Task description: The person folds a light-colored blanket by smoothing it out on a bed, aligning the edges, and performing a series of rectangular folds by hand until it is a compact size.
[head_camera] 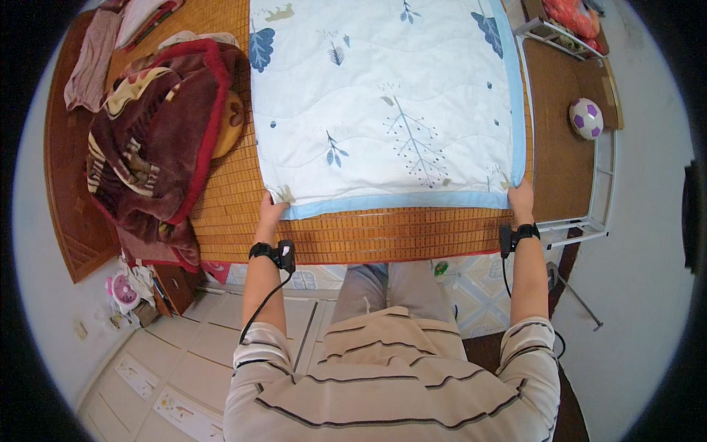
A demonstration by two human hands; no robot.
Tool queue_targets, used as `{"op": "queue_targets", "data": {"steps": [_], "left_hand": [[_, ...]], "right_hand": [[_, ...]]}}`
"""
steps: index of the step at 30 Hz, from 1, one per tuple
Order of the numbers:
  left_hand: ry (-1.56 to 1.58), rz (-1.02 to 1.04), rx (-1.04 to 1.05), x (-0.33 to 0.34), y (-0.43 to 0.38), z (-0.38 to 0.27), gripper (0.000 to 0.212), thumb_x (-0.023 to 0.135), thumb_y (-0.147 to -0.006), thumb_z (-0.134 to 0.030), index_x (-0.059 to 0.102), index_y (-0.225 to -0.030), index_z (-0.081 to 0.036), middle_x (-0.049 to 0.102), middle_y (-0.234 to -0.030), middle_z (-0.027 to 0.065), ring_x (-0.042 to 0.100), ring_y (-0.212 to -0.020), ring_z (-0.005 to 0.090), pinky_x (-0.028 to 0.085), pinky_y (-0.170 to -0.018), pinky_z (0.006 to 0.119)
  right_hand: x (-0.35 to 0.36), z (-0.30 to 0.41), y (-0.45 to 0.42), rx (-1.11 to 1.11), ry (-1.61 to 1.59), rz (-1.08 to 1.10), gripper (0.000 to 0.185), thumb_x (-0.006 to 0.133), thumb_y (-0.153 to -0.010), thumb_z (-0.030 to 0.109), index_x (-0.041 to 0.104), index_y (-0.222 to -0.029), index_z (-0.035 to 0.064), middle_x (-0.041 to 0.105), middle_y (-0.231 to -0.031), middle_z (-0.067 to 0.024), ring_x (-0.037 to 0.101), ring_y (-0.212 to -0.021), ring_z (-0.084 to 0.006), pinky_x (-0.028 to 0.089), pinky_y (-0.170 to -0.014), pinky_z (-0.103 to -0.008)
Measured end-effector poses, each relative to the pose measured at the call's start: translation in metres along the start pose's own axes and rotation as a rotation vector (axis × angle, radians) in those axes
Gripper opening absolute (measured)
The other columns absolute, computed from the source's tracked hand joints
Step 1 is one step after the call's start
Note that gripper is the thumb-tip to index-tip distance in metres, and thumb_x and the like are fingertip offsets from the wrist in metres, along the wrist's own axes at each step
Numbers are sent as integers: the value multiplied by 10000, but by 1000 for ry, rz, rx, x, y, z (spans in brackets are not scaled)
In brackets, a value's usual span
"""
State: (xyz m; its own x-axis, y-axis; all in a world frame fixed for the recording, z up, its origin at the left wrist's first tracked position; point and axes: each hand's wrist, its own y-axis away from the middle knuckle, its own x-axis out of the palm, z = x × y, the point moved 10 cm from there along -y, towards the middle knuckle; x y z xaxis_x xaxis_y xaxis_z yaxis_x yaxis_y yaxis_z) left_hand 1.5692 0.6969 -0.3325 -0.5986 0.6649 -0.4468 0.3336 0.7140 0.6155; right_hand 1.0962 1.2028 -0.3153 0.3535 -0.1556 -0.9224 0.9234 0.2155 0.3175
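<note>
A white quilt [353,110] with blue edging and plant prints lies spread over a bamboo slat mat [353,237] on a bed. At its near left corner, my left hand [270,212] grips the fabric between thumb and fingers. My right hand [521,200] pinches the near right corner in the same way. Between the hands the blue hem runs almost straight, a little in from the bed's near edge. The quilt's far end is outside the view. Both wrists wear black straps with small devices and cables.
To the left are a crumpled maroon blanket [160,138], a yellow cushion [229,124] and a wooden headboard [72,166]. A white metal frame [605,182] with a brown board and a ball [586,119] stands right. A pink fan [122,290] sits at lower left.
</note>
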Motion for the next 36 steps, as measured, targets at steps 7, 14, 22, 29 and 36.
{"op": "queue_targets", "data": {"steps": [7,14,22,29,36], "left_hand": [[-195,65,-11,3,3,-13,495,584,-550,15,459,-1028,-8,539,-944,115,519,-857,237,423,-713,318],[-181,-42,135,-5,6,-24,489,502,-592,2,406,-1071,22,537,-941,161,513,-879,301,413,-745,328],[179,-84,195,-15,20,-9,484,410,-646,56,343,-1122,2,494,-940,122,507,-765,209,432,-593,297],[345,112,-244,-19,65,-25,467,429,-537,43,404,-999,-25,433,-771,67,424,-673,198,361,-499,306],[475,190,-345,-15,90,-17,279,466,-554,9,463,-829,-41,417,-717,42,417,-637,185,310,-457,324]], "right_hand": [[-27,-7,20,114,-106,-61,328,425,-676,81,498,-976,-29,536,-898,-261,498,-848,-408,399,-739,-424],[-69,8,38,95,-66,-127,381,387,-682,82,489,-1036,-14,539,-857,-278,517,-811,-415,416,-714,-438],[-99,20,42,56,-25,-124,326,412,-660,80,520,-947,-31,537,-826,-279,508,-776,-426,409,-703,-447],[-149,65,38,14,-40,24,296,418,-645,61,534,-887,-64,541,-819,-274,499,-797,-421,405,-700,-421],[-178,72,39,123,-4,221,293,420,-666,79,541,-887,-69,542,-835,-275,512,-797,-403,400,-711,-422]]}}
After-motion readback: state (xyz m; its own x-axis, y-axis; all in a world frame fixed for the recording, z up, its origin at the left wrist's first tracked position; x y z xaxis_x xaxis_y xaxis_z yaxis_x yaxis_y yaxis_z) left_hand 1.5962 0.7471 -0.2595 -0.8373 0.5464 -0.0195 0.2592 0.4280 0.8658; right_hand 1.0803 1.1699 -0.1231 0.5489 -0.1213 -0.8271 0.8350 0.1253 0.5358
